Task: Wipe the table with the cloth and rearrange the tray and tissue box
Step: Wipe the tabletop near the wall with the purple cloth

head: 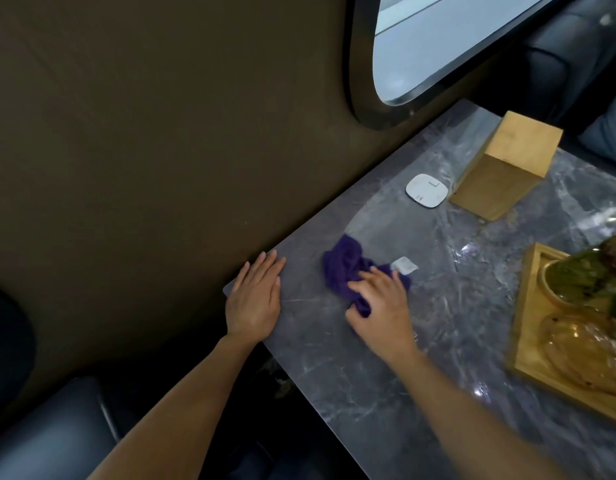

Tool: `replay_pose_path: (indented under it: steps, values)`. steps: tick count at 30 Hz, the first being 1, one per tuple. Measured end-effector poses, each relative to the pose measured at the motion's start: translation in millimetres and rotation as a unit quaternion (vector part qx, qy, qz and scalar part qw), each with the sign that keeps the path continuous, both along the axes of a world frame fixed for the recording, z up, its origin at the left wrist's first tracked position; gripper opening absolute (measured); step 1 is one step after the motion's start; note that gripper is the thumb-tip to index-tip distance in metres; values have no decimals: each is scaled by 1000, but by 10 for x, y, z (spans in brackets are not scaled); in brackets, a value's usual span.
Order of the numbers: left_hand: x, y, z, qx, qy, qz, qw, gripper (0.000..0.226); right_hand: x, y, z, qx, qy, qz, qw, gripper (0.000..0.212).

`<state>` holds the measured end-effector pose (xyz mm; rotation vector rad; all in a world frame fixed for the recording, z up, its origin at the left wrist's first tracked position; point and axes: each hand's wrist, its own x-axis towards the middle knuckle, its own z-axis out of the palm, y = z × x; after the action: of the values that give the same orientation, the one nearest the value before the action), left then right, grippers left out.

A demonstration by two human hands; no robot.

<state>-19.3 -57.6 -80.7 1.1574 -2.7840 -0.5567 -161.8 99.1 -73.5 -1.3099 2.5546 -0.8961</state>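
A crumpled purple cloth (346, 266) lies on the grey marble table (369, 372), near its left end. My right hand (381, 306) presses down on the cloth's near part, fingers curled over it. My left hand (254, 297) rests flat on the table's left corner, fingers together, holding nothing. The wooden tissue box (504, 164) stands at the far side by the wall. The wooden tray (526, 344) sits at the right edge of view, holding wrapped food and a bowl; it is partly cut off.
A small white square pad (426, 190) lies next to the tissue box. A little white paper scrap (405, 265) sits by the cloth. A dark wall with an oval window (438, 46) borders the table's far side. Dark padded seats lie at lower left.
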Motion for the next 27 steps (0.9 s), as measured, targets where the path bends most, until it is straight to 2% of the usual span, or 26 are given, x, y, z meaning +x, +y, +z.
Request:
replay_pose_path:
  steps: [2, 5, 8, 12, 15, 18, 20, 22, 24, 27]
  values:
    - [-16, -4, 56, 30, 26, 20, 999, 43, 222, -9, -12, -15, 8, 47, 999, 33]
    - [-50, 21, 196, 124, 68, 85, 986, 42, 593, -8, -27, -40, -3, 114, 993, 29]
    - [-59, 7, 250, 186, 74, 123, 972, 42, 915, 27, -28, -51, -8, 162, 986, 26]
    - [-38, -19, 204, 139, 29, 42, 989, 46, 1139, 123, -28, -23, -18, 211, 977, 21]
    - [-25, 24, 159, 75, -17, 9, 997, 52, 1257, 184, 18, -7, -82, 260, 962, 17]
    - [-33, 55, 163, 52, -38, 5, 998, 54, 1331, 246, 153, 14, -215, 303, 928, 19]
    - [-31, 45, 158, 49, -46, -3, 998, 55, 1297, 293, 277, 50, -356, 298, 884, 22]
    - [-28, 32, 159, 53, -60, -10, 997, 56, 1220, 337, 381, 78, -435, 284, 851, 26]
    - [-53, 44, 190, 51, -80, -15, 995, 59, 1109, 395, 485, 61, -451, 272, 848, 33]
    - [-139, 174, 249, 32, -114, -44, 992, 62, 865, 567, 639, -9, -419, 228, 879, 39]
